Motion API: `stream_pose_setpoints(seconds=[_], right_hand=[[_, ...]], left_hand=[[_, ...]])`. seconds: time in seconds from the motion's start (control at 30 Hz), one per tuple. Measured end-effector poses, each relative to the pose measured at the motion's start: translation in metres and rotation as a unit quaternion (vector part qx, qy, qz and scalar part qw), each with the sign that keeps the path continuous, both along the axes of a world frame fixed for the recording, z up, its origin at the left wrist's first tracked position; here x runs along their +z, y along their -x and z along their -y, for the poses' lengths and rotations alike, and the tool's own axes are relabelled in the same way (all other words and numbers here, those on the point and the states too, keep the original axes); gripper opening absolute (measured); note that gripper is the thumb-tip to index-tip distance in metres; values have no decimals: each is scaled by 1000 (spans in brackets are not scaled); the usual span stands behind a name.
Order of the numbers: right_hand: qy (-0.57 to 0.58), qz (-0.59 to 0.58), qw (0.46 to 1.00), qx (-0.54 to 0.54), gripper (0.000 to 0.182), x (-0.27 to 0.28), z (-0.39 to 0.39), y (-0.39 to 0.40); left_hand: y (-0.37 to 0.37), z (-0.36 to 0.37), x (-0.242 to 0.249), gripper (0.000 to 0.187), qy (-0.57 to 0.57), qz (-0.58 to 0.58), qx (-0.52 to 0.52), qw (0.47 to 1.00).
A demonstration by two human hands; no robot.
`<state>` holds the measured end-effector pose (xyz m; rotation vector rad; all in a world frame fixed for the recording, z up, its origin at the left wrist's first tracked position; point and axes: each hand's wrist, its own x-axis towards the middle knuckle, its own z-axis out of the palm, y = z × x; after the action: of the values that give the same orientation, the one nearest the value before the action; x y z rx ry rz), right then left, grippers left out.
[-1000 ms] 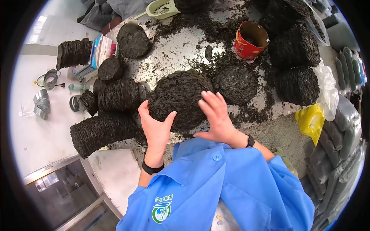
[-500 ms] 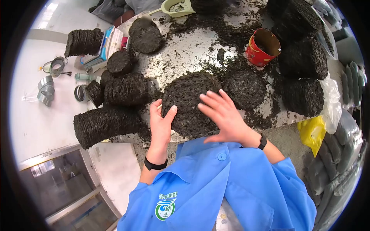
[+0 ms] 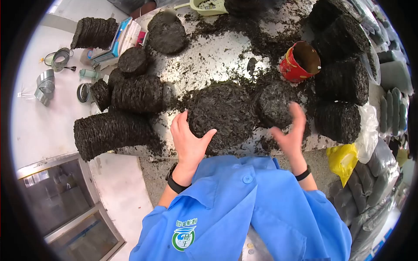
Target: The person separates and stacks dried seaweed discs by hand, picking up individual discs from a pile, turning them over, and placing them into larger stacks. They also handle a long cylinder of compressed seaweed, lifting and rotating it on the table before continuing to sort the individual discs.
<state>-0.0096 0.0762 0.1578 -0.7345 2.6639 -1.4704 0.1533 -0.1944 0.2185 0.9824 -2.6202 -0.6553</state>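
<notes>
We note a bench (image 3: 217, 54) with a pale, shiny top. Loose dark flakes (image 3: 265, 45) lie strewn across it, thickest toward the far side and the right. Directly on it we record: a large dark cake (image 3: 223, 115), round, near the front edge; a smaller dark cake (image 3: 275, 103) just to its right; a red tub (image 3: 296, 65) beyond that; a pale green scoop (image 3: 209, 8), far side; ribbed dark stacks (image 3: 137, 93) at left; more dark stacks (image 3: 342, 80) along the right.

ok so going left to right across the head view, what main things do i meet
Silver metal piece, long dark stack, left hand, large dark disc, right hand, yellow bag.
</notes>
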Motion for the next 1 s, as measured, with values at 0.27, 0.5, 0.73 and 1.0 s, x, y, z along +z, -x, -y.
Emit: stream_pose_setpoints(seconds=[0.27,0.5,0.73,1.0], right_hand=[[-83,-67,945,310,98,45,82,-33],[-22,-116,943,310,79,43,69,-30],[336,201,892,-226,33,7,-4,-8],[399,357,786,-309,42,-35,-51,17]], left_hand=[[2,-11,11,55,-426,-264,35,864],[-3,-4,-12,57,-627,-337,96,696],[-9,-2,-14,84,-9,-55,1,998],[-12,-6,-9,71,88,-90,5,992]])
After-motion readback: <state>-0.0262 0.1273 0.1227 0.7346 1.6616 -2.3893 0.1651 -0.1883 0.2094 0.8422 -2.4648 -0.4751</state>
